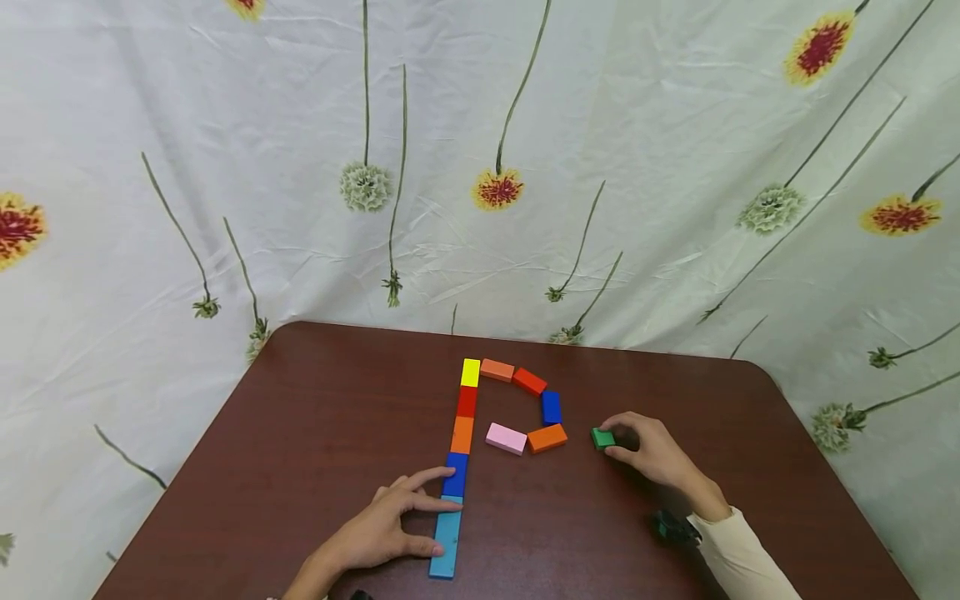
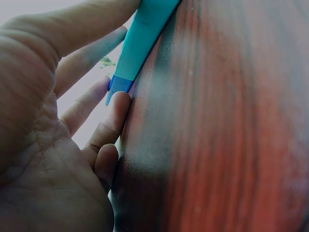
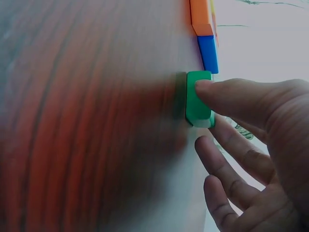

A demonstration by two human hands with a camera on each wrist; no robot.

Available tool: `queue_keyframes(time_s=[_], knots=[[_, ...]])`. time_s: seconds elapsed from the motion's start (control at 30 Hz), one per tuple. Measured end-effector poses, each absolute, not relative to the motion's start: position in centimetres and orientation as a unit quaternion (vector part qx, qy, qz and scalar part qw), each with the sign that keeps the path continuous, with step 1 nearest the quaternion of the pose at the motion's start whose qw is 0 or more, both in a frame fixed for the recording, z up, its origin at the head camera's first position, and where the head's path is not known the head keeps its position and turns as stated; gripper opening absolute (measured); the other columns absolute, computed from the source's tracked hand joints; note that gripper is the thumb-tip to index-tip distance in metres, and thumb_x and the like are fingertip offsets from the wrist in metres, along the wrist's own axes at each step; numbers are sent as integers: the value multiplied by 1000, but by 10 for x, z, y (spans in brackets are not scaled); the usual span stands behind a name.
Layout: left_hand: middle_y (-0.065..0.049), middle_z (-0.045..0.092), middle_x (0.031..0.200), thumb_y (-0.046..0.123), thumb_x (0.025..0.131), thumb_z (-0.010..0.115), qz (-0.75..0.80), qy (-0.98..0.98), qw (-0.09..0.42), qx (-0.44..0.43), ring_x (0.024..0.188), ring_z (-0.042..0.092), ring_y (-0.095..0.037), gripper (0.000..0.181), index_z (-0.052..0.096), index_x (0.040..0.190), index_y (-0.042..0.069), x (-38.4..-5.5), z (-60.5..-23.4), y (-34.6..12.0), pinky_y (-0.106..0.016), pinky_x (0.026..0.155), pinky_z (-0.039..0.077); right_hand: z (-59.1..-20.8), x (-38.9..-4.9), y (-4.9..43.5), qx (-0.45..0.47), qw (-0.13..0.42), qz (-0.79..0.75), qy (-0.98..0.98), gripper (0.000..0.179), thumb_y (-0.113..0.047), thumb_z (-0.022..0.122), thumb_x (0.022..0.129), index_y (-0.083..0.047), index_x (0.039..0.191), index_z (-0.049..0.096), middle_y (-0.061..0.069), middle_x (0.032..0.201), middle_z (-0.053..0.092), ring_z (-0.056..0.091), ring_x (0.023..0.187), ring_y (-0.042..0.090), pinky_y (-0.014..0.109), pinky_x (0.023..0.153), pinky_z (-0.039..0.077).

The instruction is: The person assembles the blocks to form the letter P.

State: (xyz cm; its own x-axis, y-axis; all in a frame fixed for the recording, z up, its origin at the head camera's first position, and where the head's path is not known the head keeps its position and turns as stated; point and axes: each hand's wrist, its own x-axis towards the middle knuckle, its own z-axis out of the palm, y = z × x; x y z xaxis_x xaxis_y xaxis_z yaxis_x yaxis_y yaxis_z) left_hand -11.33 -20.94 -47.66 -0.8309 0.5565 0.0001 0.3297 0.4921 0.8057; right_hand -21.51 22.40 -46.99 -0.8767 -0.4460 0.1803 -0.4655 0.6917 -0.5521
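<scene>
My left hand (image 1: 382,525) lies beside the lower end of a straight row of blocks. Its thumb and a finger touch the light blue block (image 1: 447,537), while another fingertip rests on the dark blue block (image 1: 457,477) above. In the left wrist view these fingers (image 2: 116,113) are fairly straight along the row. To the right, my right hand (image 1: 656,450) pinches a small green block (image 1: 603,439) between thumb and finger, close over the table. The right wrist view shows the thumb pressed on the green block's (image 3: 195,104) near face.
Orange, red (image 1: 467,402) and yellow (image 1: 470,372) blocks continue the row upward. A curve of coral (image 1: 497,370), red, blue (image 1: 551,408), orange (image 1: 547,438) and pink (image 1: 506,439) blocks bends right from its top. A floral cloth (image 1: 450,125) hangs behind the brown table (image 1: 337,400).
</scene>
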Motion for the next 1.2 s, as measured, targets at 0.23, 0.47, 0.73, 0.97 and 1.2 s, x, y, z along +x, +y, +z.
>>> queue_keyframes(time_s=[0.23,0.47,0.73,0.97,1.2], knots=[[0,44,155,49,82,78,435,852,132,261,137,37,-40,48,70,127,34,-115,-476,-209,-68,98,22,-469,-214,224,246,18,305,-920,27,-14,81,85,-10,109,71,-1,102,68,62,87,17,31,78,54],[1,43,155,50,82,77,434,852,132,260,135,38,-37,49,70,128,34,-115,-477,-209,-63,97,24,-466,-217,216,227,23,315,-921,29,-17,81,85,-13,112,70,-3,104,69,64,90,15,31,81,54],[1,44,155,50,82,77,436,851,132,261,136,38,-39,48,70,127,34,-114,-478,-210,-69,98,22,-454,-224,190,246,33,347,-905,37,-18,81,85,-10,120,69,-2,104,69,65,91,17,36,83,57],[0,44,155,50,82,77,440,848,133,262,137,37,-41,49,70,128,34,-113,-478,-210,-71,98,20,-448,-231,163,271,28,357,-894,37,-19,80,87,-9,121,71,-2,103,67,64,92,16,33,81,57],[0,44,155,50,82,77,437,850,130,263,136,38,-39,49,71,127,33,-114,-477,-209,-66,97,22,-447,-235,137,304,25,367,-879,37,-15,81,85,-6,119,71,1,101,66,65,92,19,40,83,57]])
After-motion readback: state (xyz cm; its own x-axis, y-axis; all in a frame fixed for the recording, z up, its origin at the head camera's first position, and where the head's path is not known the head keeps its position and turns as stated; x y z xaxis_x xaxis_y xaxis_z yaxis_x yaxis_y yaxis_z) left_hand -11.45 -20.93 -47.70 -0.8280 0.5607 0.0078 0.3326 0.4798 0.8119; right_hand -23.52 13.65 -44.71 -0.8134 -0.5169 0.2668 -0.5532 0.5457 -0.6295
